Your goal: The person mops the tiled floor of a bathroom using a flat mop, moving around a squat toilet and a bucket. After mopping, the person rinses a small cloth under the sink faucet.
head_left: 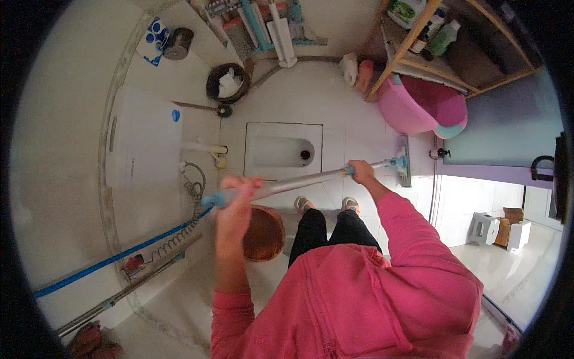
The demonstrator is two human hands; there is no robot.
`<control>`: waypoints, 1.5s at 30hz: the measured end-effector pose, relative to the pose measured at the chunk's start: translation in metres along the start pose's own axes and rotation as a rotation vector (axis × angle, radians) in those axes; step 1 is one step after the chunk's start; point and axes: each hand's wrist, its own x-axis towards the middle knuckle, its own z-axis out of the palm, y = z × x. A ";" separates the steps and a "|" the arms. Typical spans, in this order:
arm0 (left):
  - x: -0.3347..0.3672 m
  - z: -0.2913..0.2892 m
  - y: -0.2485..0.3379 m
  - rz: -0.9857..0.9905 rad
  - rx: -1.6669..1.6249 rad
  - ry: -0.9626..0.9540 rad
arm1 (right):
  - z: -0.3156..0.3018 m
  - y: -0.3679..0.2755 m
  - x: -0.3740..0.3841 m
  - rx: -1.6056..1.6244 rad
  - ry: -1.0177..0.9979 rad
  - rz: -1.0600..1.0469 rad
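A long-handled floor scrubber slants across in front of me, with a silver pole and light-blue fittings. Blurred by motion, my left hand is closed around the pole near its blue end at the left. Farther along, my right hand grips the pole beside a blue collar. The scrubber's narrow grey head is on the floor at the right, close to the wall; whether it has bristles or a blade is too small to tell. Beyond the pole lies a white squat toilet set into the tiles.
A brown bucket stands left of my legs. Far right, a pink tub sits below a wooden shelf with bottles. At the left are a waste bin, a plunger and a blue hose. Small stools stand past the doorway.
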 end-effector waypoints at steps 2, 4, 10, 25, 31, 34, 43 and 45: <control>-0.005 -0.035 0.035 0.045 0.022 0.095 | 0.012 -0.049 0.017 0.055 0.019 -0.184; -0.012 -0.064 0.078 0.133 0.053 0.146 | 0.018 -0.109 0.036 0.152 0.020 -0.383; -0.059 -0.095 0.199 0.421 0.312 0.350 | 0.029 -0.305 0.047 0.312 -0.026 -0.659; -0.102 -0.082 0.149 0.466 0.358 0.605 | -0.022 -0.280 0.106 -0.013 -0.086 -0.858; -0.076 -0.015 0.056 0.444 0.157 0.761 | -0.033 -0.213 0.155 -0.113 -0.287 -0.889; -0.119 0.017 0.058 0.436 0.143 1.005 | -0.002 -0.217 0.133 -0.146 -0.433 -1.022; -0.198 0.166 0.102 0.664 0.516 1.174 | -0.057 -0.268 0.029 -0.036 -0.828 -1.392; -0.199 0.190 0.104 0.703 0.481 1.155 | -0.067 -0.267 0.022 -0.086 -0.843 -1.439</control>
